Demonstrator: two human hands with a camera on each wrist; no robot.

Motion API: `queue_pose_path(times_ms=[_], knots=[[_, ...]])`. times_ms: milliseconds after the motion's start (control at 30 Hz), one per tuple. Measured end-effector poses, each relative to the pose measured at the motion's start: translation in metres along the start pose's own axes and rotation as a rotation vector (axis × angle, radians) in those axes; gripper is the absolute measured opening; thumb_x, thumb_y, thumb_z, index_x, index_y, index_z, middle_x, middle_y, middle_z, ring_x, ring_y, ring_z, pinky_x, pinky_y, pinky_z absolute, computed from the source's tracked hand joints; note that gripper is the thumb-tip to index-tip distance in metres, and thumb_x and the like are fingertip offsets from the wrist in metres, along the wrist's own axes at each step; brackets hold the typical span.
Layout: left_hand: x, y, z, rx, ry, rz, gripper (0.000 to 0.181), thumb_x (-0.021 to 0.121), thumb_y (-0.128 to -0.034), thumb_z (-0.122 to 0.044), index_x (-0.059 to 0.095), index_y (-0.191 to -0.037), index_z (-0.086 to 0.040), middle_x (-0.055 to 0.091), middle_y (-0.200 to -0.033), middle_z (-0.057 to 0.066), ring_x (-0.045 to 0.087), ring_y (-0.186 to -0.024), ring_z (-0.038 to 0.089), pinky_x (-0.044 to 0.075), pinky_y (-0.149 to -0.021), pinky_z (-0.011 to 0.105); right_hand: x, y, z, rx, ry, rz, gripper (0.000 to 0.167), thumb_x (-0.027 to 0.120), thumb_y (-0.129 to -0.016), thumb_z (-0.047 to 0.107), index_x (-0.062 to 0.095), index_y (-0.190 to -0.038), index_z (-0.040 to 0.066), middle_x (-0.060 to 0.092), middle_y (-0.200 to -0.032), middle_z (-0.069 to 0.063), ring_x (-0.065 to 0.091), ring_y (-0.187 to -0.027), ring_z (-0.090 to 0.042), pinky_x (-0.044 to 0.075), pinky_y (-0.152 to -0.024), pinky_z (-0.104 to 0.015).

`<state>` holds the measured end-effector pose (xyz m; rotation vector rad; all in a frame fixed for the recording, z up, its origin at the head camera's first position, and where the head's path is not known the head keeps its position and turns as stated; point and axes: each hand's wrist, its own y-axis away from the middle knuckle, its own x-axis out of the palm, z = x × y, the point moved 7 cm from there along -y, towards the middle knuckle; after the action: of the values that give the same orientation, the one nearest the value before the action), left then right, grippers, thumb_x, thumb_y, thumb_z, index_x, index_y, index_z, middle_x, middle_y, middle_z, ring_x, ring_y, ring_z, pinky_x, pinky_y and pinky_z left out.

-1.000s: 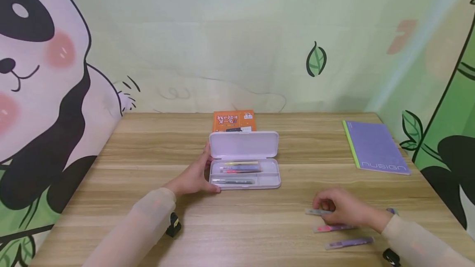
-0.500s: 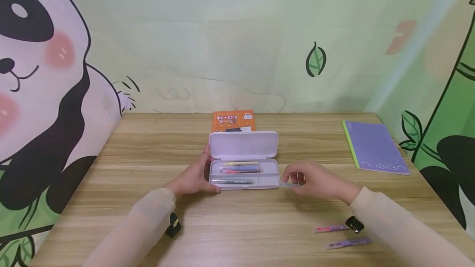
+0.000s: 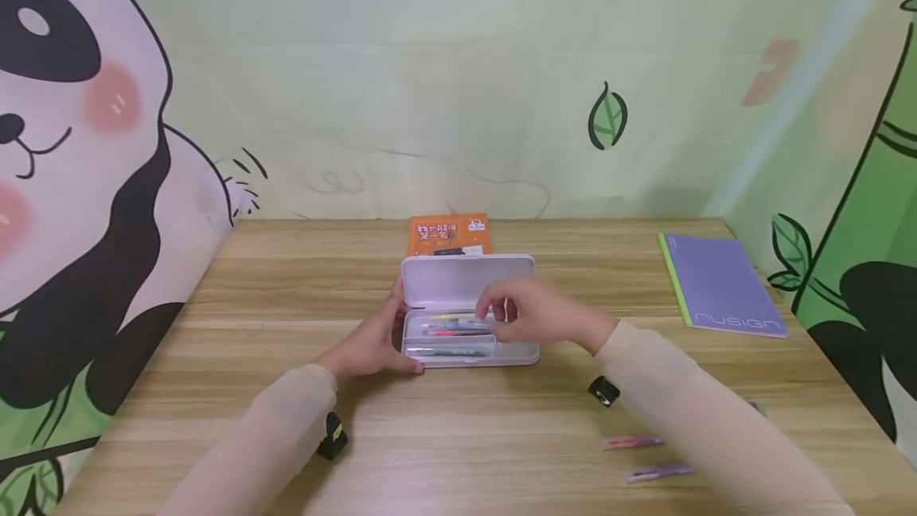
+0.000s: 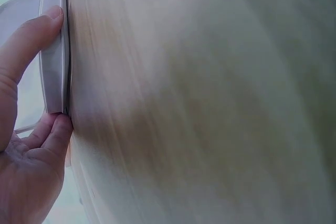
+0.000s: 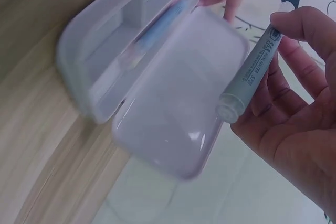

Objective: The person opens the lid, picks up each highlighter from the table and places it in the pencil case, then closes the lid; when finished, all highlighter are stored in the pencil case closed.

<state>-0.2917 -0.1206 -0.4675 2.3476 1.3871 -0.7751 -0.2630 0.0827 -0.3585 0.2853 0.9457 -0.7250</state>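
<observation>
Open pencil case [image 3: 517, 353] holds 3 pens [image 3: 453, 326] behind, 1 in front.

Wearing: long lt.-cream L sleeve [image 3: 251, 436] & R sleeve [image 3: 709, 416] | sm. blk. L wrist box [image 3: 333, 438] | sm. blk. R wrist box [image 3: 604, 391]

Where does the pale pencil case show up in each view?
Head: pencil case open at centre.
Left wrist: pencil case at upper left, only partly shown.
Right wrist: pencil case open, upper left to centre, slanted.
Shared landmark: left hand, beside it in all three.
</observation>
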Motion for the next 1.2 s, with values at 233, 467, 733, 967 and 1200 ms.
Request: queue_pose_path(times_ms=[233, 467, 733, 967, 1200], knots=[[-0.001, 0.0, -0.001, 0.013, -0.023, -0.003, 0.146, 0.094, -0.0588, -0.017, -0.017, -0.154, -0.023, 0.048, -0.129, 0.01, 0.049, -0.121, 0.022, 0.037, -0.113, 0.038, 0.021, -0.035, 0.012, 0.011, 0.021, 0.028, 0.017, 0.071, -0.079, 0.006, 0.07, -0.094, 0.012, 0.058, -0.074, 0.002, 0.053, -0.071, -0.015, 0.044, -0.061, -0.018], [0.0, 0.0, -0.001, 0.022, -0.039, -0.007, 0.144, 0.093, -0.0599, -0.018, -0.016, -0.154, -0.017, 0.048, -0.124, 0.01, 0.049, -0.118, 0.023, 0.037, -0.113, 0.04, 0.048, -0.058, 0.01, -0.009, 0.04, 0.052, 0.015, 0.072, -0.079, 0.006, 0.071, -0.094, 0.009, 0.059, -0.071, 0.002, 0.051, -0.067, -0.008, 0.044, -0.062, -0.018], [-0.001, -0.001, -0.002, 0.038, -0.05, -0.011, 0.144, 0.094, -0.0592, -0.017, -0.015, -0.154, -0.019, 0.052, -0.122, 0.009, 0.05, -0.116, 0.021, 0.037, -0.113, 0.04, 0.066, -0.068, 0.003, 0.009, 0.046, 0.063, 0.016, 0.071, -0.077, 0.004, 0.071, -0.093, 0.007, 0.063, -0.072, -0.002, 0.054, -0.069, -0.012, 0.043, -0.064, -0.019], [-0.002, 0.0, -0.005, 0.056, -0.052, -0.016, 0.145, 0.094, -0.0586, -0.017, -0.015, -0.154, -0.015, 0.052, -0.119, 0.011, 0.051, -0.114, 0.023, 0.04, -0.111, 0.042, 0.06, -0.063, -0.005, 0.072, 0.009, 0.027, 0.017, 0.073, -0.081, 0.008, 0.071, -0.098, 0.008, 0.065, -0.082, -0.007, 0.057, -0.079, -0.021, 0.046, -0.069, -0.022], [-0.001, 0.001, -0.004, 0.023, -0.035, -0.003, 0.144, 0.093, -0.0601, -0.015, -0.016, -0.154, -0.021, 0.049, -0.122, 0.01, 0.05, -0.115, 0.022, 0.041, -0.111, 0.04, 0.041, -0.044, -0.013, 0.083, -0.07, 0.02, 0.023, 0.075, -0.08, 0.009, 0.071, -0.102, 0.005, 0.066, -0.089, -0.014, 0.059, -0.082, -0.028, 0.049, -0.069, -0.023]])
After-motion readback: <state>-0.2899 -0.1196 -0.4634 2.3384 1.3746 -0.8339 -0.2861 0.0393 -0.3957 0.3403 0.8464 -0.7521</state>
